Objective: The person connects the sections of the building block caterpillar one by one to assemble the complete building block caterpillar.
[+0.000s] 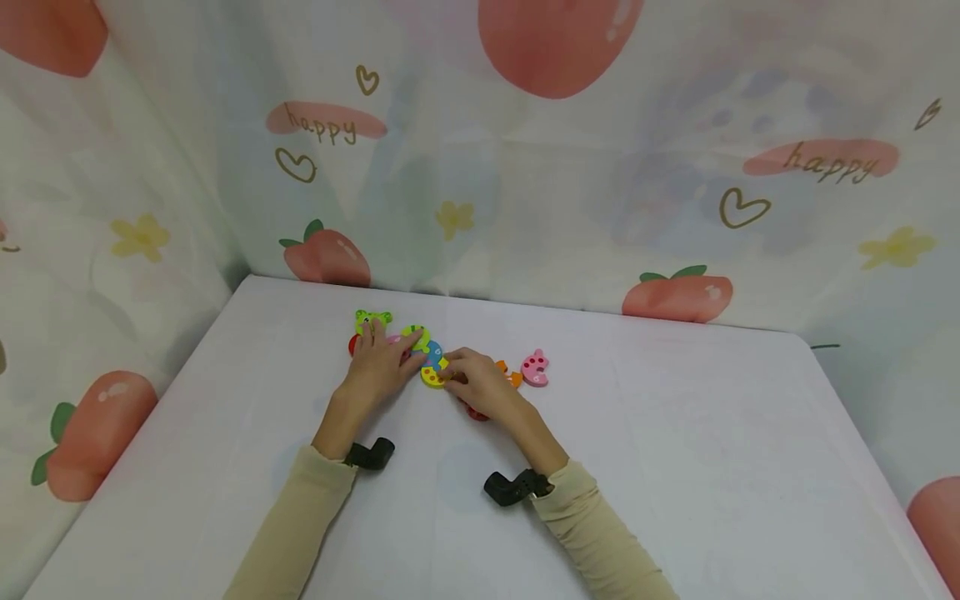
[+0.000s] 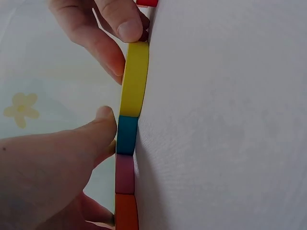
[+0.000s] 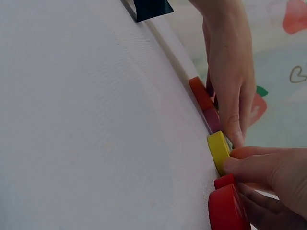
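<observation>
Flat coloured toy puzzle pieces form a curved chain on the white table. My left hand [image 1: 378, 367] rests over its left part, fingers spread across the pieces, thumb near the blue piece [image 1: 432, 354]. A green animal-head piece [image 1: 372, 320] shows beyond those fingers, a green striped piece [image 1: 416, 336] by the fingertips. At the chain's right end, my right hand [image 1: 480, 383] pinches a yellow spotted piece [image 1: 432, 378] between thumb and fingers. In the left wrist view, the yellow piece [image 2: 134, 79] meets the blue piece [image 2: 127, 135], followed by purple [image 2: 124, 173] and orange-red [image 2: 126, 211] pieces.
A pink spotted piece [image 1: 536, 367] and an orange piece [image 1: 514, 377] lie right of my right hand. A red piece [image 1: 477, 413] is partly hidden under that hand. Printed cloth [image 1: 525, 208] hangs behind the table [image 1: 675, 467]. Black wrist cameras [image 1: 517, 487] sit on both wrists.
</observation>
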Demonstrator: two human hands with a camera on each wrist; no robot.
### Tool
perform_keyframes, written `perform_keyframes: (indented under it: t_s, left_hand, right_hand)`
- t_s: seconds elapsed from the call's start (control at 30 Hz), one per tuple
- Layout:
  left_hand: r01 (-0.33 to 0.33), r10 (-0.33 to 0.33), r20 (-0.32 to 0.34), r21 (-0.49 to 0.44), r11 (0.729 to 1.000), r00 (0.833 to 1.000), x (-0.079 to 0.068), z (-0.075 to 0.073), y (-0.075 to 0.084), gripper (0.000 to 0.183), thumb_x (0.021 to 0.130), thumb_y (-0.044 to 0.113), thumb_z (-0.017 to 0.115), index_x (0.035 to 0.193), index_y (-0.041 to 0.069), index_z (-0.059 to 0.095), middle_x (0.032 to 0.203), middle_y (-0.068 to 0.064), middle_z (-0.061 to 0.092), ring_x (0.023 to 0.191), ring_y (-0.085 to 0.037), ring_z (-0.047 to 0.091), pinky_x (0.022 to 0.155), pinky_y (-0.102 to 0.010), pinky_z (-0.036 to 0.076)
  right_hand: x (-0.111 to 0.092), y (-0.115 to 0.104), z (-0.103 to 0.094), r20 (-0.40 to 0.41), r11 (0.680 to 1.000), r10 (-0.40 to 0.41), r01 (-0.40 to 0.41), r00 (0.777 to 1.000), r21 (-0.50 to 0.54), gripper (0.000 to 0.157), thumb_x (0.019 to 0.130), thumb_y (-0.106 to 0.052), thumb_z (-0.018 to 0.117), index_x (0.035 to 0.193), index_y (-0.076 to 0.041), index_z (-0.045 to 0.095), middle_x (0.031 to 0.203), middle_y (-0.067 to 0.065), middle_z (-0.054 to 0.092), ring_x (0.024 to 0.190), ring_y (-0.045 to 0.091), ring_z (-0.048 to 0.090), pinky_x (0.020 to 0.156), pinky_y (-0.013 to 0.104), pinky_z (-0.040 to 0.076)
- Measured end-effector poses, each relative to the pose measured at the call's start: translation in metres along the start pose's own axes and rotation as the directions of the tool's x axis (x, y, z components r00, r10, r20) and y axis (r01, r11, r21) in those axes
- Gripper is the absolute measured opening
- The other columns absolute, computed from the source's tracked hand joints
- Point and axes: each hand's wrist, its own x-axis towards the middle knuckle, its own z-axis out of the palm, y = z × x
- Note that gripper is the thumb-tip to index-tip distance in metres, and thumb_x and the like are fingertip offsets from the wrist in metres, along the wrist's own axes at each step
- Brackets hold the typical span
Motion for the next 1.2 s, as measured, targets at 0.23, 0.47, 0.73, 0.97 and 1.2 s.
perform_keyframes:
  t_s: [0.23,0.47,0.73,0.97,1.2]
  left_hand:
    - [-0.003,0.002,0.023,0.006,1.0,1.0,-0.002,0.002,-0.001,0.069,0.091,0.056,0.056,0.15,0.026,0.038,0.154,-0.04,0.013,0.145,-0.056,0.01,0.114,-0.066,0.023]
    - [0.012,-0.012,0.061,0.014,1.0,0.998,-0.003,0.001,-0.001,0.082,0.084,0.066,0.058,0.152,0.027,0.033,0.155,-0.04,0.007,0.145,-0.057,0.006,0.116,-0.066,0.019]
    - [0.026,-0.027,0.052,0.028,0.999,0.998,-0.005,0.0,0.001,0.079,0.085,0.064,0.057,0.151,0.028,0.035,0.156,-0.038,0.008,0.145,-0.057,0.006,0.116,-0.066,0.018]
    - [0.033,-0.034,0.038,0.036,0.999,0.999,-0.006,0.0,0.006,0.075,0.085,0.061,0.061,0.149,0.029,0.038,0.156,-0.036,0.014,0.145,-0.057,0.009,0.115,-0.066,0.021]
    - [0.04,-0.041,0.033,0.044,0.998,0.999,-0.005,0.0,0.008,0.075,0.085,0.06,0.062,0.149,0.029,0.039,0.156,-0.035,0.015,0.145,-0.056,0.01,0.117,-0.063,0.021]
  right_hand:
    - [0.0,0.006,0.001,-0.014,0.999,0.036,-0.036,0.999,0.04,0.03,0.088,-0.012,0.071,0.116,-0.004,0.065,0.108,0.008,0.068,0.092,0.018,0.063,0.086,0.03,0.057]
    - [0.0,0.007,0.001,-0.044,0.999,0.033,-0.031,0.998,0.041,0.036,0.086,-0.013,0.073,0.119,-0.004,0.064,0.097,0.006,0.069,0.088,0.016,0.063,0.083,0.027,0.057]
    - [0.004,0.011,0.003,-0.077,0.999,0.04,-0.038,0.996,0.029,0.033,0.083,-0.016,0.076,0.114,-0.008,0.068,0.089,0.003,0.07,0.081,0.012,0.062,0.079,0.025,0.056]
    - [-0.002,0.018,-0.006,-0.003,0.997,0.015,-0.015,1.0,0.076,0.036,0.09,-0.017,0.069,0.124,-0.007,0.063,0.102,0.004,0.071,0.091,0.014,0.064,0.084,0.027,0.057]
    - [-0.024,0.026,-0.019,-0.003,0.998,-0.052,0.052,0.999,0.032,0.033,0.093,-0.016,0.064,0.124,-0.006,0.061,0.118,0.008,0.067,0.102,0.02,0.065,0.09,0.034,0.056]
